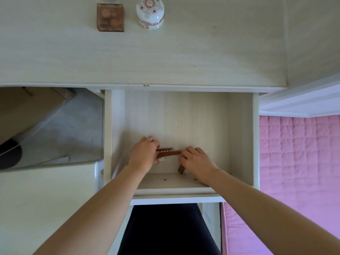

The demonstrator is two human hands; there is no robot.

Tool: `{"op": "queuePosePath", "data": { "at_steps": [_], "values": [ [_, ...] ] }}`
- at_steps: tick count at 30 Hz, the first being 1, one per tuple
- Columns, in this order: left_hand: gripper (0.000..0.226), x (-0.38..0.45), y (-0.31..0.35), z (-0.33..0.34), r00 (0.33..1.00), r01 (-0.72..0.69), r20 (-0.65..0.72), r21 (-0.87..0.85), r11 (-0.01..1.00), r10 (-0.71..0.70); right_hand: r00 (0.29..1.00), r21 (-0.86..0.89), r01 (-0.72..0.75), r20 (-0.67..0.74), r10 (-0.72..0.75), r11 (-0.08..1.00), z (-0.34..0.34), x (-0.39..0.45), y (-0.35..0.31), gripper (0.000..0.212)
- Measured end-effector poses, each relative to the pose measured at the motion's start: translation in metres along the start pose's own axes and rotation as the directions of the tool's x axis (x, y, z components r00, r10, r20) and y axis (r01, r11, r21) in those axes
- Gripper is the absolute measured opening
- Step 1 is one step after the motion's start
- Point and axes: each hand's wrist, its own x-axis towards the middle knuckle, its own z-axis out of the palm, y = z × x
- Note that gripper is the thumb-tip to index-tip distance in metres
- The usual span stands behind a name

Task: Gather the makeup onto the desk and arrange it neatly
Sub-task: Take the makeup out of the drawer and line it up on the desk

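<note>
Both my hands reach into an open drawer under the pale desk. My left hand and my right hand each grip an end of a dark red makeup case with gold lettering. A small brown stick-shaped item pokes out below my right hand; whether that hand holds it cannot be told. A translucent brown makeup palette lies on the desk at the far left.
A white floral ceramic jar stands on the desk beside the palette. A pink quilted bed is to the right of the drawer. At left a mirror-like panel leans beside white furniture.
</note>
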Motion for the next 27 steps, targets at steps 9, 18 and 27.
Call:
{"op": "queuePosePath", "data": {
  "at_steps": [9,18,27],
  "values": [
    [0.015,-0.005,-0.009,0.006,0.997,-0.017,-0.081,-0.096,0.995,0.01,0.99,0.063,-0.127,0.072,0.123,0.99,0.009,-0.002,0.01,0.035],
    [0.004,-0.019,-0.017,-0.01,0.987,0.083,-0.102,-0.353,0.932,-0.127,0.956,0.414,-0.293,0.13,0.263,0.862,-0.012,-0.001,0.01,0.027],
    [0.019,-0.035,-0.012,-0.005,0.953,0.24,-0.039,-0.514,0.823,-0.302,0.976,0.378,-0.199,-0.007,0.217,0.904,-0.015,0.032,-0.008,0.019]
  ]
}}
